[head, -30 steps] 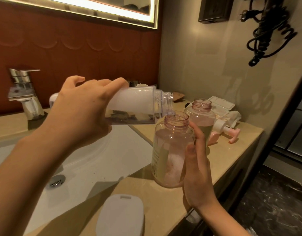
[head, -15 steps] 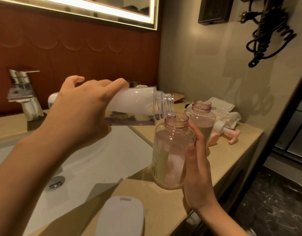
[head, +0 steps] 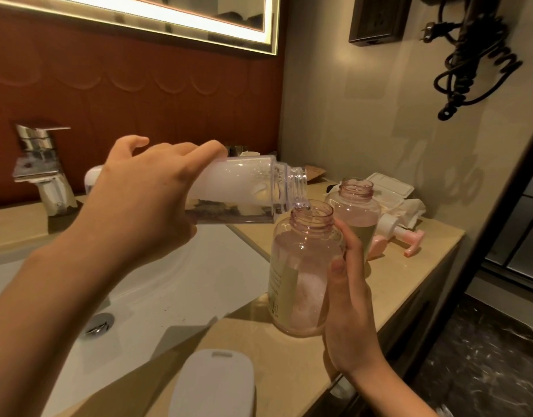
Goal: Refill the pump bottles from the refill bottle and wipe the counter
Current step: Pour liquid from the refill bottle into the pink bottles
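My left hand (head: 145, 200) grips the clear refill bottle (head: 247, 188), which lies almost level with its open mouth over the neck of a pink pump bottle (head: 301, 272). A thin stream of liquid drops from the mouth into that neck. My right hand (head: 349, 296) holds the pink bottle upright on the beige counter (head: 409, 275), fingers wrapped round its right side. Behind it stands a second open pink bottle (head: 357, 206). Two pink pump heads (head: 400, 239) lie on the counter to the right.
A white sink (head: 139, 296) with a chrome tap (head: 39, 173) fills the left. A white flat lid-like object (head: 214, 383) lies near the front edge. White cloths and a white box (head: 391, 191) sit at the back right. A coiled black cord (head: 476, 61) hangs on the wall.
The refill bottle's mouth has dipped slightly lower over the pink bottle's neck, and liquid now shows at the lip. Both hands keep their grips.
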